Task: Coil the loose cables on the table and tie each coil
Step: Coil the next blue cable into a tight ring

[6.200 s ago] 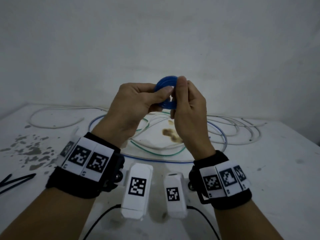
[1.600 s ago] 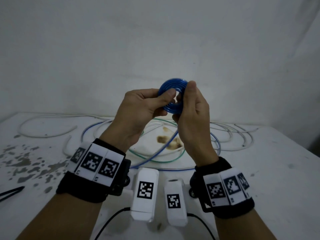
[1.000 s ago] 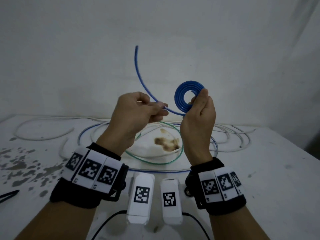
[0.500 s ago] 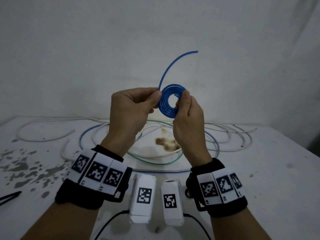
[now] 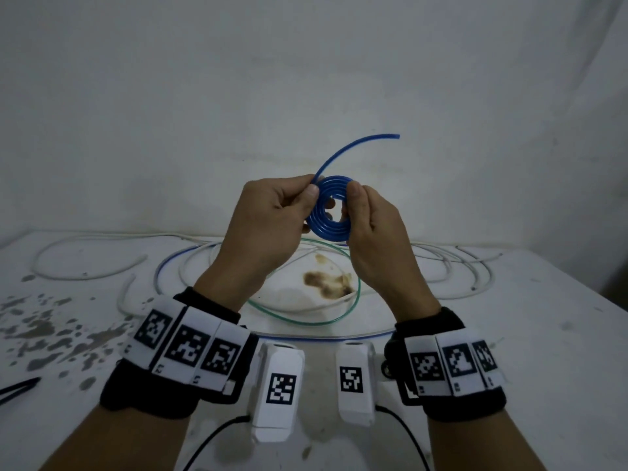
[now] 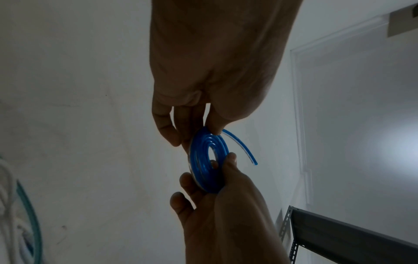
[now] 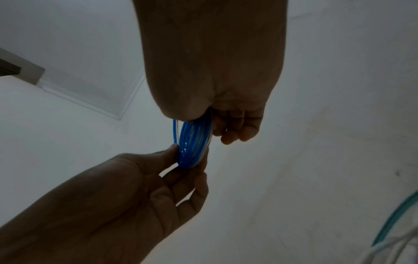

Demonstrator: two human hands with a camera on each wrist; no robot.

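Blue translucent plastic cable, wound into a small flat coil, is held above the table — left hand and right hand pinch opposite edges; any slack grip could let the untied tail spring loose.

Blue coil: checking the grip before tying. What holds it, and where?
Both hands pinch the blue coil by opposite rims: left hand, right hand.

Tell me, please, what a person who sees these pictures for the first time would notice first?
First, the blue coil, held in the air between the left hand and the right hand, its free end curving up and to the right. Behind, loose white cables and a green cable lie on the stained table.
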